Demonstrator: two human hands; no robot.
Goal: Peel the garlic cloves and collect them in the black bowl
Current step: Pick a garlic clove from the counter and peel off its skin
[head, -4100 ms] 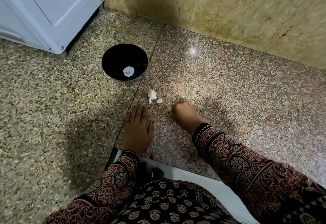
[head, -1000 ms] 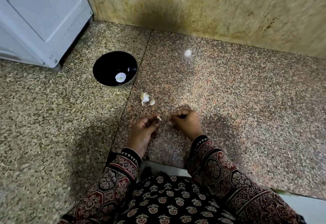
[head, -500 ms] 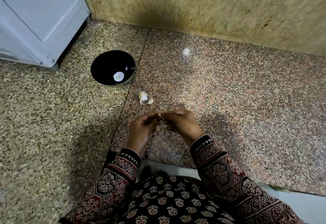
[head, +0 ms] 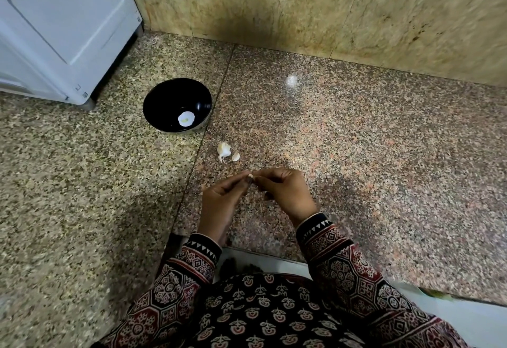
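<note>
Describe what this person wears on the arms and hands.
The left hand and right hand are bare, ungloved. Long dark sleeves carry red and cream medallion prints; each cuff is black with a row of white triangles.

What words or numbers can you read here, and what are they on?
No text here can be read.
White round sticker inside the black round bowl: only a greenish smudge, no letters visible.
Small dark marks at the lower corner of the white appliance: too small and blurred to read.
</note>
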